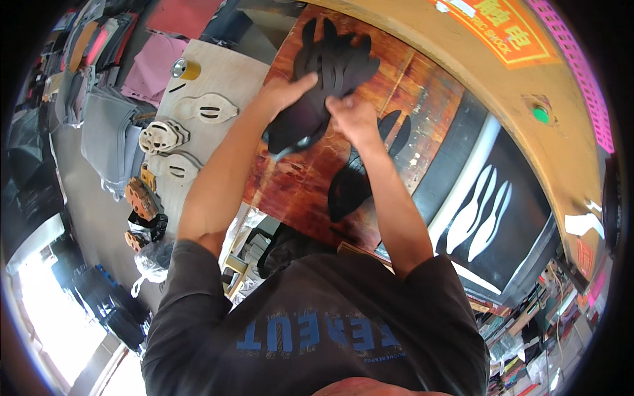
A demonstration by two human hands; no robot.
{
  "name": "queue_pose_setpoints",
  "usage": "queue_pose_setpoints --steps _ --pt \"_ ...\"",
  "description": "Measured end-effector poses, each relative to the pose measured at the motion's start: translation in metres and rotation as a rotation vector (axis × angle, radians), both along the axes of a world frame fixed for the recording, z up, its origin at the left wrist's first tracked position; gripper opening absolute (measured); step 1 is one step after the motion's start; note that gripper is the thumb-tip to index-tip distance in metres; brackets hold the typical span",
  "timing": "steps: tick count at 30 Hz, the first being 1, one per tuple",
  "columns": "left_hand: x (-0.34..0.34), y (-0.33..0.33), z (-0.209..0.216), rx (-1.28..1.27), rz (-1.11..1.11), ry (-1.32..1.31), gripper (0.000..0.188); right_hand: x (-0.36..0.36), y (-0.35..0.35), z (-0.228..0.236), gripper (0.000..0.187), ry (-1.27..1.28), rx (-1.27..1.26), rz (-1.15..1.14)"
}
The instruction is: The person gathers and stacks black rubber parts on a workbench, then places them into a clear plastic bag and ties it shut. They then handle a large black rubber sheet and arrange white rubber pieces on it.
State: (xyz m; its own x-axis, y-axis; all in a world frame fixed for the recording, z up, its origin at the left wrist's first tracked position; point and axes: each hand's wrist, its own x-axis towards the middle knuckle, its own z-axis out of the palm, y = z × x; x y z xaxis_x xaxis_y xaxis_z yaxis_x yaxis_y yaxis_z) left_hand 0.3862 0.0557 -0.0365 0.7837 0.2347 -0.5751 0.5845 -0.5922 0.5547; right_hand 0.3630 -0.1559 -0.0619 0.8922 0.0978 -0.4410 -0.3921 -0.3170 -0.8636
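Note:
A fanned stack of black cut-out sheet pieces (340, 63), with rounded, petal-like ends, is between my two hands over the red-brown worn board. My left hand (287, 94) grips its left edge, thumb on top and the other fingers mostly hidden. On the right edge my right hand (353, 119) closes with bent fingers and thumb. The stack's near end is blurred. Beneath my right forearm, more black cut pieces (348, 188) of similar shape lie on the board (290, 188), partly covered by the arm.
Pale shoe-shaped forms (210, 109) and a yellow can (186, 68) sit on the light board at left. Grey sheets (112, 132) are stacked beyond. A yellow machine beam (422, 39) with a green button (540, 115) spans the far right. A black sheet (512, 247) shows white cut-out shapes.

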Motion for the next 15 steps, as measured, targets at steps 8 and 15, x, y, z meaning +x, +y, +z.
queue_pose_setpoints --steps 8,15 --pt "-0.146 0.029 0.039 -0.251 0.095 0.014 0.079 -0.135 0.000 0.027 0.025 0.381 0.425 -0.083" --pt "-0.179 0.018 0.035 -0.679 0.340 0.050 0.076 -0.142 0.008 0.043 0.046 0.397 0.176 -0.037"
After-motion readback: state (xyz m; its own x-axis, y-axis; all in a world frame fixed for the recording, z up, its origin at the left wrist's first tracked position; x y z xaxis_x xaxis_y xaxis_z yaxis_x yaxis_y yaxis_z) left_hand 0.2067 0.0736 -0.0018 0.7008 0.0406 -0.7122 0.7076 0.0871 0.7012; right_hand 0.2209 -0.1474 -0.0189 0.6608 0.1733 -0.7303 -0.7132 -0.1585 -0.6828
